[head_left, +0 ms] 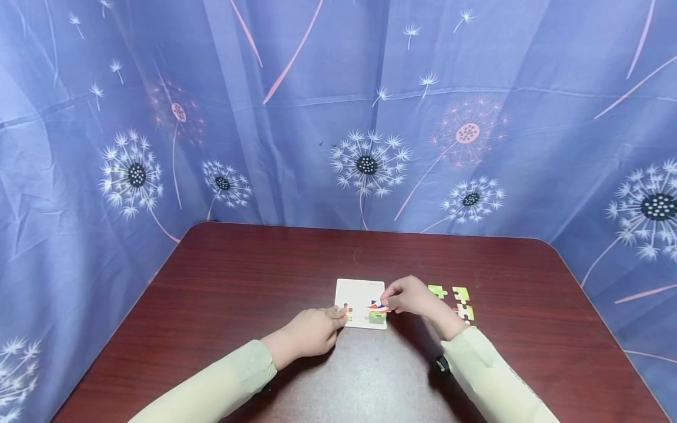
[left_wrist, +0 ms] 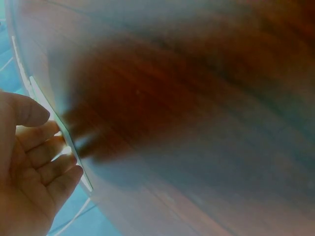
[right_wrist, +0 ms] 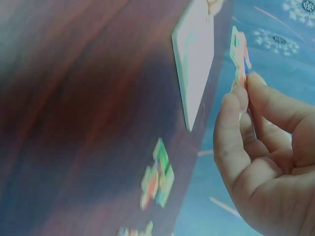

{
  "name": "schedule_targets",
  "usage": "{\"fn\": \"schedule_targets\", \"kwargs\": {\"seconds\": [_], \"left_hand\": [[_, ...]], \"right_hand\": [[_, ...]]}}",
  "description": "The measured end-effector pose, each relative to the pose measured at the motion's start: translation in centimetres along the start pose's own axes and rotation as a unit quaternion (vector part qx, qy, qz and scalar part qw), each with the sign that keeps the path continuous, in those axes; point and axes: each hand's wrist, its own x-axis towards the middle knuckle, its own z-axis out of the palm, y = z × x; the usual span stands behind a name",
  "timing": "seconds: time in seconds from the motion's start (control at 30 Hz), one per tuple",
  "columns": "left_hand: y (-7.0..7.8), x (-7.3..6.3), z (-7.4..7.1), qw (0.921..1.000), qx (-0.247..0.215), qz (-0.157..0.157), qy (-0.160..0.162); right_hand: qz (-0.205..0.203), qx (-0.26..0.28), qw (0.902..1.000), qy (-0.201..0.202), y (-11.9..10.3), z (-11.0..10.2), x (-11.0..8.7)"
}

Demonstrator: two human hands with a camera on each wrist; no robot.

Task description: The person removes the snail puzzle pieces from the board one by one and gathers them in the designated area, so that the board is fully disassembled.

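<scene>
A white puzzle board (head_left: 359, 289) with a raised rim lies on the table in front of me. My left hand (head_left: 312, 333) rests its fingertips on the board's near left corner, beside a small red and green puzzle piece (head_left: 349, 311). In the left wrist view those fingers (left_wrist: 63, 172) lie nearly straight at the board's edge. Between thumb and fingers my right hand (head_left: 415, 298) pinches a colorful jigsaw piece (right_wrist: 239, 54), held over the board's right side. Seen from the right wrist, the piece is tilted on edge above the board (right_wrist: 194, 64).
Several loose jigsaw pieces (head_left: 464, 312), mostly green with some red, lie on the dark red-brown table (head_left: 254, 264) to the right of the board, partly behind the right forearm. A blue curtain (head_left: 296, 147) with dandelion prints hangs behind the table's far edge.
</scene>
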Motion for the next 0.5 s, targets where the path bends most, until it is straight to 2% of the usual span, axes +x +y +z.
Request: {"fn": "schedule_targets", "kwargs": {"seconds": [0.3, 0.5], "left_hand": [[0.0, -0.1, 0.0, 1.0, 0.001, 0.005, 0.005], [-0.1, 0.0, 0.2, 0.9999, 0.002, 0.009, 0.006]], "right_hand": [[-0.003, -0.014, 0.9998, -0.014, 1.2, -3.2, -1.6], [-0.001, -0.03, 0.9995, -0.01, 2.3, -4.4, -2.7]]}}
